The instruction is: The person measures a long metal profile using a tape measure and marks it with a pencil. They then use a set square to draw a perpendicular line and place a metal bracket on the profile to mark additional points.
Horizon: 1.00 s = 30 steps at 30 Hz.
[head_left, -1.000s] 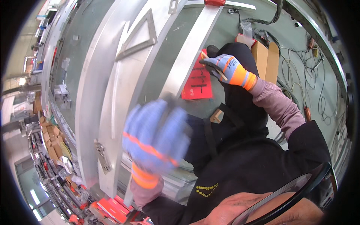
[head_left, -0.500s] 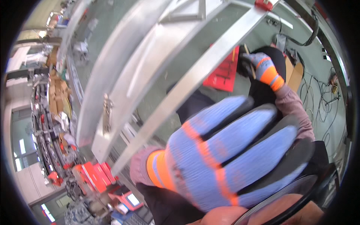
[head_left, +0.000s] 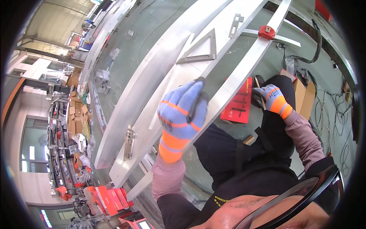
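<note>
Head view: we see our gloved hands over long aluminium rails (head_left: 179, 72) on the floor
Left hand (head_left: 182, 114): curled around a dark tool (head_left: 198, 100); resting on the nearest rail's edge
Right hand (head_left: 271, 98): fingers closed on a thin stick (head_left: 257, 83); beside the red box (head_left: 239, 102)
Triangle square (head_left: 199, 49): flat on the rails
Red tape measure (head_left: 266, 32): on the rail's far end

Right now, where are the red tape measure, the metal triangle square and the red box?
red tape measure (head_left: 266, 32), head view, on its red case.
metal triangle square (head_left: 207, 57), head view, on its lower bar.
red box (head_left: 241, 101), head view, on its flat top face.
</note>
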Each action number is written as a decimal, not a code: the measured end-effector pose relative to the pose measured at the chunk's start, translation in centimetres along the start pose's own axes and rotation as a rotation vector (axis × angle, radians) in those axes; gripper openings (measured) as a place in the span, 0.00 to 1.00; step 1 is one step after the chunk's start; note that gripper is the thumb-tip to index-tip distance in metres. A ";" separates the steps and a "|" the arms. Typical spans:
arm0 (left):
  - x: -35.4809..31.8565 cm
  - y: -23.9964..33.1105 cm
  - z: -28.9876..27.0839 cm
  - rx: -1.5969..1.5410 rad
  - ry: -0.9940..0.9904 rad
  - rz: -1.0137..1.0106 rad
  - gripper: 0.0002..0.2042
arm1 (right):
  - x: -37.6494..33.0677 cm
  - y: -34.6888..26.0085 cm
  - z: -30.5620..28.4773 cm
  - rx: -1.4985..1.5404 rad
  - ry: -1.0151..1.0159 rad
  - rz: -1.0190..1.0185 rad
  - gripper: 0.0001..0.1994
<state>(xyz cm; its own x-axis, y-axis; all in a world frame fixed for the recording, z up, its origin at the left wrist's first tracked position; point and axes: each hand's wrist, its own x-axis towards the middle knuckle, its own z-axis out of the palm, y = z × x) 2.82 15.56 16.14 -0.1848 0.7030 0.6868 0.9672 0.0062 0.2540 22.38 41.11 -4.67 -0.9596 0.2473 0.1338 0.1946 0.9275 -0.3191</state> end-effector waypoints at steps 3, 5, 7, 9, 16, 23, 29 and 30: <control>-2.3 -3.8 2.0 -0.076 0.026 -0.185 0.14 | -0.2 0.2 -0.2 -0.043 -0.024 -0.005 0.21; -3.8 -5.3 2.9 -0.050 -0.059 -0.314 0.13 | -0.4 0.5 0.1 -0.034 -0.001 -0.019 0.21; -5.0 -6.7 3.6 0.024 -0.106 -0.397 0.13 | -0.4 0.6 0.3 -0.005 0.048 -0.040 0.21; -5.9 -8.5 4.2 0.135 -0.116 -0.437 0.12 | -0.5 0.5 0.0 0.037 0.116 -0.062 0.20; -10.0 -11.8 5.7 0.021 -0.003 -0.590 0.13 | -0.4 1.6 0.4 -0.015 0.084 -0.047 0.15; -14.2 -7.1 4.5 0.077 -0.036 -0.522 0.16 | 0.8 2.6 2.6 0.008 -0.016 -0.079 0.20; -19.4 -11.9 -1.5 0.519 -0.024 -0.518 0.22 | -1.4 3.9 2.8 0.144 0.184 -0.079 0.27; -21.5 -13.7 -3.8 0.624 -0.008 -0.502 0.24 | -1.7 3.8 3.0 0.138 0.171 -0.071 0.27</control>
<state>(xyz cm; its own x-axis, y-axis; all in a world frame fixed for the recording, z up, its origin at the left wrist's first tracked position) -7.13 -2.33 0.51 -0.6248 0.5155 0.5864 0.6884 0.7181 0.1021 24.14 43.33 -8.93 -0.9192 0.2377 0.3139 0.0870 0.9001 -0.4268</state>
